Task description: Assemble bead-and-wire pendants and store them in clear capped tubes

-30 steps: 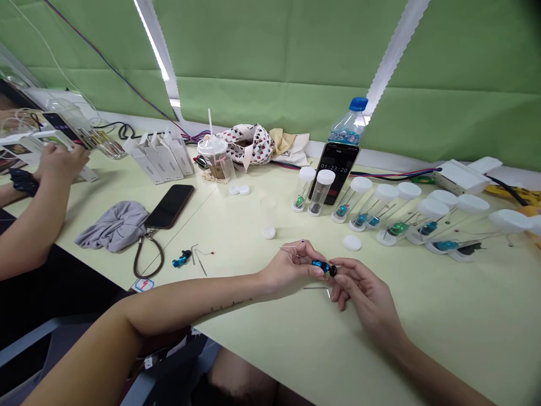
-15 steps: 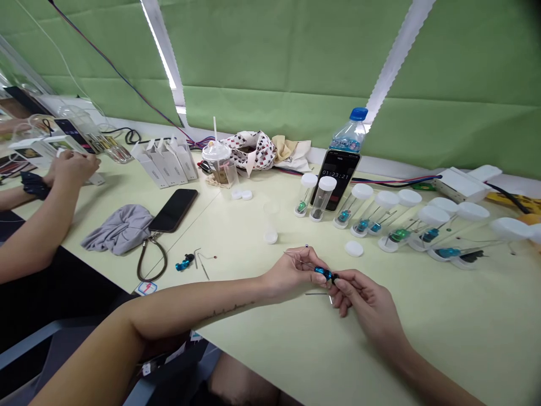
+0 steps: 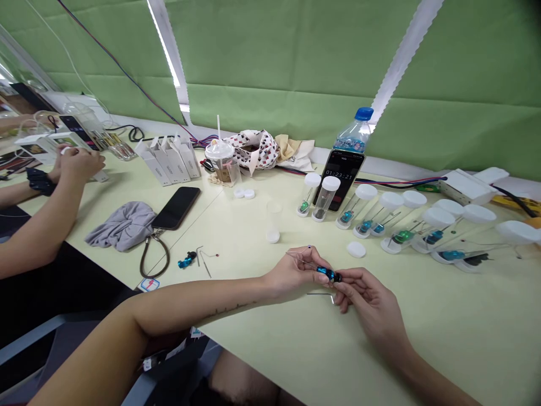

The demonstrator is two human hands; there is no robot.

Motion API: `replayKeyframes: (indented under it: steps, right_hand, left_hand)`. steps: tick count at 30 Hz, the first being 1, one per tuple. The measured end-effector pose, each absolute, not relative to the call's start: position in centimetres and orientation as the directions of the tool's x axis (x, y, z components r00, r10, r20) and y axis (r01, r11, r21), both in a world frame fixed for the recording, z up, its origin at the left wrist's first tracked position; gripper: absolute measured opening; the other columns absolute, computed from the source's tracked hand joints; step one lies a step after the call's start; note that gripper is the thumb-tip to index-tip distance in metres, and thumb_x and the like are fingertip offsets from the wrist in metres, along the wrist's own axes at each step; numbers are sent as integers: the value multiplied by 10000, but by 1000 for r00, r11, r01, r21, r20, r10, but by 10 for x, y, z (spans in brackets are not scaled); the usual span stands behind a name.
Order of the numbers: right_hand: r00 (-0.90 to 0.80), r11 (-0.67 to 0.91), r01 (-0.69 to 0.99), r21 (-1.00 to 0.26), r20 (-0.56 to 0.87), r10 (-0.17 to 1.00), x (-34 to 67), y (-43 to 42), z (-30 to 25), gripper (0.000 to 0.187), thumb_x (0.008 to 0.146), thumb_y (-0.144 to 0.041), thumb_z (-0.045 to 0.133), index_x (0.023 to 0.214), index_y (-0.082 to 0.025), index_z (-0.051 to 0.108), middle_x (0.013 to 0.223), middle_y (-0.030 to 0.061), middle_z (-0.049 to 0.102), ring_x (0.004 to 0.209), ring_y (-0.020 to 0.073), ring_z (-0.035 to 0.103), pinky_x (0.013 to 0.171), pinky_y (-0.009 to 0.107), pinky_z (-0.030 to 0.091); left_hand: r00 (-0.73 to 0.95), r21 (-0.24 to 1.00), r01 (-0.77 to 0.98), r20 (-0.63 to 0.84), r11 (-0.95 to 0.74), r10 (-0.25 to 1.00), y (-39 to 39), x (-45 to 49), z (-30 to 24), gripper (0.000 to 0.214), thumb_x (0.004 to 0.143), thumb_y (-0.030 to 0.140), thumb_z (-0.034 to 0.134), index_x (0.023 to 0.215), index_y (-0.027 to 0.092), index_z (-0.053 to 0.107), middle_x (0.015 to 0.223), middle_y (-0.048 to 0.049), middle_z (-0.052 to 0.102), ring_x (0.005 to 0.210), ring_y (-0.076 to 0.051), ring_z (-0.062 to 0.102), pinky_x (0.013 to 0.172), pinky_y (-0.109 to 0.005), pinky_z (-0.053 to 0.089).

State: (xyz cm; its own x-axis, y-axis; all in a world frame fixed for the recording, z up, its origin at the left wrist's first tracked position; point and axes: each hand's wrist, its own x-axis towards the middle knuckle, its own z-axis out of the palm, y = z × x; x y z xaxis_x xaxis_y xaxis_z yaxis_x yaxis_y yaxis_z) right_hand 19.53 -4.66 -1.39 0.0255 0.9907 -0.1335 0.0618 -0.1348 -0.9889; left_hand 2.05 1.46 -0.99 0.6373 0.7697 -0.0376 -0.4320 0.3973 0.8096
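In the head view, my left hand (image 3: 302, 273) pinches the blue end of a small shiny blue-and-black part (image 3: 324, 273). A thin metal wire (image 3: 301, 250) with a dark bead-like tip sticks out among its fingers. My right hand (image 3: 372, 301) is closed on the black end, its thumb and index finger pressed there, partly covering it. Just below the hands, a thin L-shaped metal rod (image 3: 320, 294) lies on the table. Farther left rest a similar blue-and-black part (image 3: 186, 260) and thin bent metal pins (image 3: 205, 264).
Several clear tubes with white caps (image 3: 327, 197) stand at the right, holding blue, green or dark parts. A loose white cap (image 3: 356, 249) and an uncapped tube (image 3: 274, 223) are nearer. A phone (image 3: 176, 207) and grey cloth (image 3: 123, 225) lie left, beside another person's hands (image 3: 78, 164).
The whole view has shifted slightly, moving the scene a little to the right. Both hands keep their hold on the blue-and-black part, with only slight finger movement.
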Motion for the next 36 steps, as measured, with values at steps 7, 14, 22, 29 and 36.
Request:
replayKeyframes:
  steps: [7,14,22,29,36]
  right_hand:
    - [20,-128,66,-990,-127,992,196,-48,-12,324,781,-462,699,893,-169,617,584,12,615,522,144,560,491,273,469]
    - [57,-130,44,-991,-127,990,194,-48,-9,359,733,-468,740,883,-177,592,601,19,632,520,151,578,477,275,479]
    - [95,-102,37,-994,-98,991,193,-47,-10,376,707,-468,761,872,-175,594,620,27,634,507,152,582,442,275,483]
    - [82,-81,28,-996,-79,993,194,-48,-9,329,724,-430,755,882,-178,613,660,40,661,531,160,602,481,291,508]
    - [65,-93,59,-994,-89,994,194,-48,-9,336,732,-458,740,869,-173,626,608,37,649,518,164,590,480,296,498]
  left_hand:
    - [651,818,-403,-60,411,757,16,20,-13,404,572,296,868,777,113,572,839,-66,678,698,-129,644,721,-316,491]
    - [654,826,-401,-44,396,755,16,21,-14,410,569,306,868,774,112,571,861,-70,673,709,-127,640,725,-317,488]
    - [650,822,-401,-56,404,758,16,20,-13,411,564,304,871,777,113,575,860,-69,678,709,-126,642,719,-306,490]
    - [648,797,-435,-47,420,760,14,21,-13,419,578,316,865,793,117,566,825,-61,678,667,-121,643,687,-295,501]
    - [664,810,-410,-50,419,746,15,20,-13,423,570,322,868,785,111,571,851,-72,678,681,-121,641,692,-299,499]
